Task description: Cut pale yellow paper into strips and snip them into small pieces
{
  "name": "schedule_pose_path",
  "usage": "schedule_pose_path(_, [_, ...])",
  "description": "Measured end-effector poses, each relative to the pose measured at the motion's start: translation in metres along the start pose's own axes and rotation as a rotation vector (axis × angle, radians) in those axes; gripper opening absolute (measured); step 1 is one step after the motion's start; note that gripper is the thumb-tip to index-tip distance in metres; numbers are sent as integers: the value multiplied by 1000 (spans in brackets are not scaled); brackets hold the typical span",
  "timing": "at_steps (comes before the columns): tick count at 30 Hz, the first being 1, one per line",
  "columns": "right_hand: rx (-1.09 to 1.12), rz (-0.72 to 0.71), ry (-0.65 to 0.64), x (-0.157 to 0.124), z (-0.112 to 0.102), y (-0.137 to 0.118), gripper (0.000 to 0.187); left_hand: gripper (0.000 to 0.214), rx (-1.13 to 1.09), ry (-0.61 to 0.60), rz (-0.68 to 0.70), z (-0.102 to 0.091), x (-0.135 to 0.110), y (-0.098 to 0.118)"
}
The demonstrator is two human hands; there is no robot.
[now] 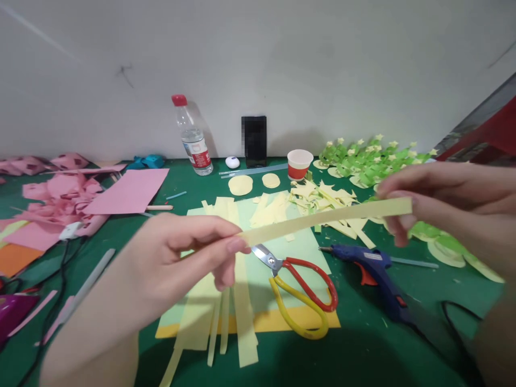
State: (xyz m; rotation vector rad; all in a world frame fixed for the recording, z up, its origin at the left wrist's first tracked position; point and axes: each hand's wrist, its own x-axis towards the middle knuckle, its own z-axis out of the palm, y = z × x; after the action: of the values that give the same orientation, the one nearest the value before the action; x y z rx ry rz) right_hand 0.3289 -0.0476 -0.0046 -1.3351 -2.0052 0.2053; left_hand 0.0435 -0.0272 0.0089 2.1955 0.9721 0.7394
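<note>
A narrow pale yellow paper strip [322, 217] stretches between my hands above the table, rising slightly to the right. My left hand [189, 258] pinches its left end between thumb and fingers. At the other end, my right hand [439, 204] has its fingers closed around the strip, whose tip shows in front of the thumb. Below lie scissors [306, 295] with one red and one yellow handle, their blades partly behind my left hand. They rest on light green paper sheets [266, 301] beside several loose yellow strips [243, 312].
A blue glue gun [371, 260] lies at right, near yellow paper scraps [322, 201] and green paper plants [363, 156]. At the back stand a water bottle [193, 140], a black phone-like slab [255, 141] and a paper cup [299, 164]. Pink paper [129, 191] and a black cable [60, 295] lie left.
</note>
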Motion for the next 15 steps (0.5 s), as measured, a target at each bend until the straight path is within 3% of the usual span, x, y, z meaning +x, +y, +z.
schedule_pose_path(3, [492, 100, -318, 4, 15, -13, 28, 25, -190, -72, -139, 15, 8, 2])
schedule_pose_path(4, [600, 138, -355, 5, 21, -20, 28, 24, -242, -114, -181, 19, 9, 2])
schedule_pose_path(6, [658, 219, -291, 6, 30, -31, 12, 23, -316, -187, -216, 25, 9, 1])
schedule_pose_path(9, [648, 288, -218, 7, 37, -39, 29, 23, -337, -217, -196, 24, 7, -2])
schedule_pose_path(15, [589, 365, -271, 9, 29, -31, 36, 23, -306, -277, -274, 8, 4, -6])
